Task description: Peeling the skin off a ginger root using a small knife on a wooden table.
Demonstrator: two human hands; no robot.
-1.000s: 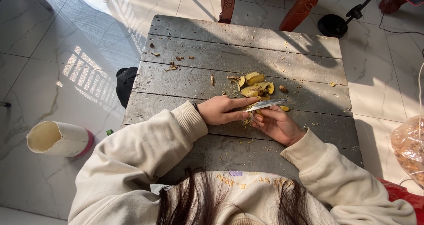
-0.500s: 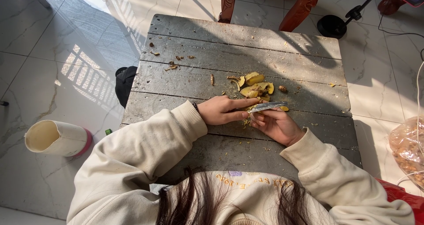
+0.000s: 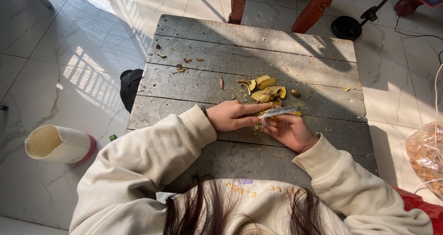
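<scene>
our right hand (image 3: 290, 131) grips a thin knife (image 3: 278, 111), left fingers (image 3: 251, 109) closed steadying a small, firm, slippery-looking yellow piece (image 3: 296, 113) on the bench (image 3: 258, 41).

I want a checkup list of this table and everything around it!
Surface: grey plank table, worn and crumb-strewn.
Job's things: knife; yellow pieces piled beyond it.
Clutter: brown scraps at the far left.
Hands: left hand and right hand meet at the knife; which one grips it is unclear.
Cables: white cord at the right edge.
Surroundings: tiled floor, cream bucket, red chair, plastic bag.
</scene>
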